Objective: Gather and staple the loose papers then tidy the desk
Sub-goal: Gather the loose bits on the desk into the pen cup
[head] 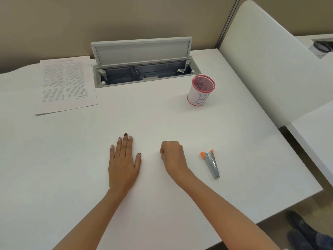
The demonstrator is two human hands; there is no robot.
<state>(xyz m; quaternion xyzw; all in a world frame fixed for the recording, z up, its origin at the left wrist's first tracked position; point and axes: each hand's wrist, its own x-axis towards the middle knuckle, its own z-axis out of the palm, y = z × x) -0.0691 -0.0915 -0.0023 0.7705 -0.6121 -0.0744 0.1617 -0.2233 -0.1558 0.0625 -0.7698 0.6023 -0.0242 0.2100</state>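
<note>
The left hand (pixel 124 165) lies flat on the white tabletop (pixel 72 159), near the middle of the near edge. Its fingers are straight and close together, and the palm faces down. It holds nothing.

The right hand (pixel 173 156) rests on the tabletop just beside the left one. Its fingers are curled in, like a loose fist. I can see nothing inside it.

The papers (pixel 66 83) lie in a neat pile at the far left corner of the tabletop, well apart from both hands. The top page is full of small print.

The stapler (pixel 211 163) is grey with orange bits. It lies flat near the right hand, on the side toward the right edge. The hand does not touch it.

A pink mesh cup (pixel 201 92) stands upright toward the far right part of the tabletop. It has white paper around it with a letter B on it.

At the far edge, a cable box (pixel 144 76) is set into the tabletop, and its grey lid (pixel 142 51) stands open.
</note>
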